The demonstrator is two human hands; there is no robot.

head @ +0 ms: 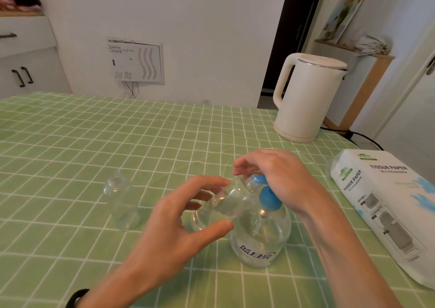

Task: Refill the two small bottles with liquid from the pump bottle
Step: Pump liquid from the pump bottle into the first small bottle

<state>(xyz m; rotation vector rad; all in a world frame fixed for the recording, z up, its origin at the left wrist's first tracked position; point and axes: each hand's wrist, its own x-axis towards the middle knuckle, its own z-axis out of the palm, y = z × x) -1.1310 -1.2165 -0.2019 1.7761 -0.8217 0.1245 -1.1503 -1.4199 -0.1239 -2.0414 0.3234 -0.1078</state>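
A clear pump bottle (pixel 259 244) with a blue pump head (pixel 269 198) and dark lettering stands on the green checked tablecloth. My left hand (pixel 179 220) grips a small clear bottle (pixel 221 205), tilted with its mouth up against the blue nozzle. My right hand (pixel 275 175) rests on top of the pump head, fingers curled over it. A second small clear bottle (pixel 122 201) stands upright on the cloth to the left, apart from both hands.
A white electric kettle (pixel 306 98) stands at the back right, its black cord trailing off the table. A pack of tissue paper (pixel 386 204) lies at the right edge. The green tablecloth (pixel 94 142) stretches left and back.
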